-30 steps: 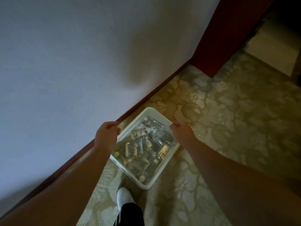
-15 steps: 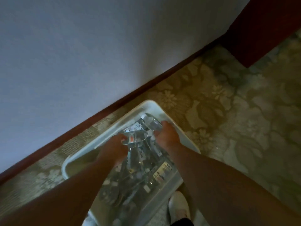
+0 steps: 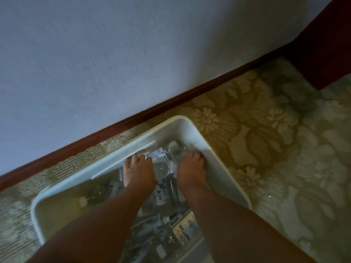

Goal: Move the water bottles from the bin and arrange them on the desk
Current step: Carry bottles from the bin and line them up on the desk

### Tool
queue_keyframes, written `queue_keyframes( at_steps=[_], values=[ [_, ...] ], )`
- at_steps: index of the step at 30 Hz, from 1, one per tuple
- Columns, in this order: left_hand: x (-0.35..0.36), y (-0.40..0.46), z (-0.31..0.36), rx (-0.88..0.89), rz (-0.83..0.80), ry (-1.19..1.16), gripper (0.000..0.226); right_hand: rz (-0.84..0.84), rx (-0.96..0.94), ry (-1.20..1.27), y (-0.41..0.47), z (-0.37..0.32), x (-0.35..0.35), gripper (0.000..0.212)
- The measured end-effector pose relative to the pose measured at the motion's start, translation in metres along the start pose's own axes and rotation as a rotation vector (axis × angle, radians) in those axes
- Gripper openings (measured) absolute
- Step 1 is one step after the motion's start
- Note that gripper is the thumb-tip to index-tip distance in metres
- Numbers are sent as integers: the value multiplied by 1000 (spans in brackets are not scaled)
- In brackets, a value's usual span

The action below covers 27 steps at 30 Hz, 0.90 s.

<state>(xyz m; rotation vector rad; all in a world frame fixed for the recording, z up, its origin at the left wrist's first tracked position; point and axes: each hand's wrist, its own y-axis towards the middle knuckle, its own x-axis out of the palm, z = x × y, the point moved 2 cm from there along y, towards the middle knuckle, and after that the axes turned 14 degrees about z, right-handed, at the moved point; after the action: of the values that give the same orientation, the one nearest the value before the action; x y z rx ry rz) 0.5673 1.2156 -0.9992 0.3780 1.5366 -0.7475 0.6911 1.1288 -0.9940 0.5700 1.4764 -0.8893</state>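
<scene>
We see the white bin (image 3: 224,160) on patterned carpet (image 3: 266,130) beside the wall (image 3: 114,54). Our left hand (image 3: 138,172) and right hand (image 3: 190,168) reach among water bottles (image 3: 161,158); their grip we cannot tell.

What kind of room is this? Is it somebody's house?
Probably an indoor room, maybe a hotel room or a home; it's hard to be sure. There's patterned carpet, a plain wall with a dark wooden baseboard, and a white bin of bottles on the floor.

No text legible. Labels on the bottles (image 3: 161,198) in the bin (image 3: 224,171) carry dark print, too blurred to read. One label (image 3: 187,231) at the bin's near edge shows coloured blocks; no words can be made out.
</scene>
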Motion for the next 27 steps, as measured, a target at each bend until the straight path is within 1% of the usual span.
queue_keyframes(
  at_steps=[2,4,5,6,7,9,10,12,13,15,16,18,19,22,25,27],
  values=[
    [-19,-12,-9,-78,-18,-106,68,-109,49,126,-4,9,-14,48],
    [-53,-30,-25,-186,-48,-365,69,-324,240,457,-15,24,-37,37],
    [-74,-43,-34,-217,-91,-494,67,-425,304,658,-28,29,-56,30],
    [-102,-58,-41,-248,-126,-637,62,-484,330,825,-42,33,-75,29],
    [-129,-74,-51,-294,-149,-777,54,-518,339,926,-53,34,-100,32],
    [-191,-109,-71,-449,-189,-1045,42,-587,335,1117,-76,30,-155,43],
    [-222,-129,-80,-524,-198,-1230,39,-614,343,1219,-85,22,-186,49],
    [-285,-170,-101,-743,-146,-1607,49,-674,286,1312,-103,-1,-257,48],
    [-322,-193,-110,-835,-96,-1751,50,-715,241,1334,-115,-17,-298,47],
    [-399,-241,-131,-925,46,-1970,43,-755,111,1378,-142,-53,-389,43],
    [-438,-265,-142,-948,140,-2042,43,-727,21,1393,-159,-72,-436,41],
    [-505,-320,-165,-948,332,-2056,42,-637,-170,1391,-194,-106,-520,47],
    [-539,-349,-178,-947,449,-2003,44,-642,-241,1405,-215,-122,-559,49],
    [-634,-433,-220,-930,833,-1876,46,-728,-465,1478,-281,-174,-665,35],
    [-707,-534,-253,-920,1061,-1810,49,-715,-675,1459,-365,-217,-738,40],
    [-748,-603,-276,-876,1176,-1731,52,-721,-775,1440,-431,-245,-776,42]
  ],
)
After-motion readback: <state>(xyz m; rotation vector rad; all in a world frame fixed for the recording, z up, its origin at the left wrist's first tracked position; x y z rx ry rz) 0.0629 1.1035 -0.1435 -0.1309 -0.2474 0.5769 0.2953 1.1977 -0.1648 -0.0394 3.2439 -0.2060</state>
